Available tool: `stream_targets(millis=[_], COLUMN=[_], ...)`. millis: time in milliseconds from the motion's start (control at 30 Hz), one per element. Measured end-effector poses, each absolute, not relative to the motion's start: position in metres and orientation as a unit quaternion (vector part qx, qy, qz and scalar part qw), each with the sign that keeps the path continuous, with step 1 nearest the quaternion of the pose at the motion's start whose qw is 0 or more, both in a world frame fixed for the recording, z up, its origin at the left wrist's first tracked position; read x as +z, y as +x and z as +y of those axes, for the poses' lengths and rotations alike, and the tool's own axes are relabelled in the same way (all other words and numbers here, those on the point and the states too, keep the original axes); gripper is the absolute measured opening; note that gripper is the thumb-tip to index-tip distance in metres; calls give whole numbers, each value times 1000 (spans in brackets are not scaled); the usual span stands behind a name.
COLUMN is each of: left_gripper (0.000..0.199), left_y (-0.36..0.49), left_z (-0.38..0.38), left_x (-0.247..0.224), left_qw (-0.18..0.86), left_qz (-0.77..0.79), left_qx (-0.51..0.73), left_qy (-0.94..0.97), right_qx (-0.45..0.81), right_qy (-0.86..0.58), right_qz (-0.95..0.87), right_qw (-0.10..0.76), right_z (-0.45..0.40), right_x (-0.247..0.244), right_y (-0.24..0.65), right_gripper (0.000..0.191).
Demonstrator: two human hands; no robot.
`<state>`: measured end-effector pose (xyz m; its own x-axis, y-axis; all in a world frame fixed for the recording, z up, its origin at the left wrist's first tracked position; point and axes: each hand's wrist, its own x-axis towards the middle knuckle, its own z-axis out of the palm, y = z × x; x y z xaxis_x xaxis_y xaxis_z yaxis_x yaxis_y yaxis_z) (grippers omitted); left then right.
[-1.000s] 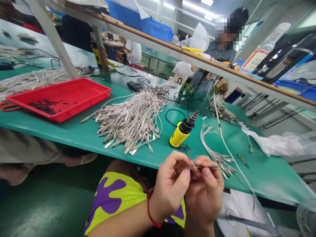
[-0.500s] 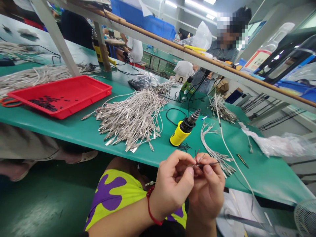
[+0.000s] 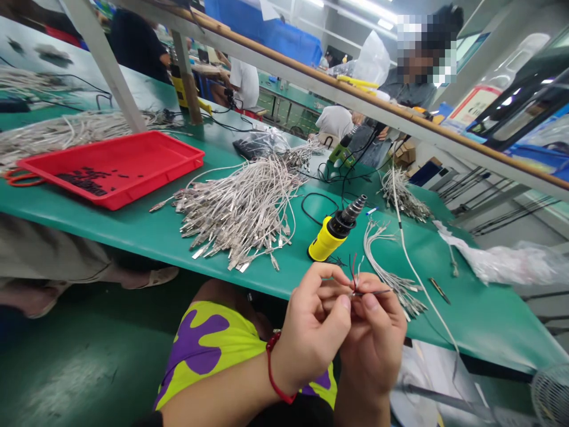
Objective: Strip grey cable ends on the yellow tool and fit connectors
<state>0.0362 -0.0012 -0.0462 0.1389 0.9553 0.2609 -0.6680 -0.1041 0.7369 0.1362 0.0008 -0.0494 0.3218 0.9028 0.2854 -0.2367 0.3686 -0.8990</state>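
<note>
My left hand [image 3: 317, 326] wears a red cord bracelet [image 3: 272, 367] and pinches thin wires [image 3: 354, 273] between thumb and fingers. Against it, my right hand [image 3: 376, 332] grips the same wires, with a dark strand pointing right. Red, dark and pale wire ends stick up between the fingertips. Just beyond my hands, a yellow hot-air tool [image 3: 326, 240] stands with its metal nozzle up. A small bundle of white cables [image 3: 386, 270] lies to its right, and a large heap of white cables [image 3: 244, 207] to its left.
A red tray [image 3: 155, 169] with small black pieces sits at the left. A shelf [image 3: 311, 74] crosses above the green table [image 3: 480, 308]. A brass-coloured pen-like tool [image 3: 439, 290] and plastic bag [image 3: 498, 261] lie right. Across the table is a person [image 3: 404, 89].
The wire ends between my fingertips stand up more and are spread apart. My hands stay close together, and the whole view has shifted slightly.
</note>
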Motion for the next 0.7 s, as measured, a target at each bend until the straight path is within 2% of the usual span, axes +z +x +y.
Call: stream_targets(millis=[200, 300, 367, 500, 700], left_gripper=[11, 12, 13, 11, 9], left_y=[36, 36, 36, 36, 36], left_z=[0, 1, 1, 1, 0], left_x=[-48, -49, -50, -51, -51], left_qw=[609, 588, 579, 569, 563], left_qz=[231, 247, 252, 259, 264], left_qx=[627, 628, 628, 625, 626], left_qy=[427, 447, 455, 467, 470], right_qx=[378, 309, 239, 112, 97], right_qy=[-420, -432, -437, -461, -489], right_qz=[-427, -419, -438, -527, -578], right_qw=[706, 736, 748, 705, 647], right_z=[4, 4, 3, 0, -4], right_x=[-49, -47, -46, -42, -36], right_y=[135, 130, 128, 127, 136], right_gripper=[11, 19, 16, 13, 17])
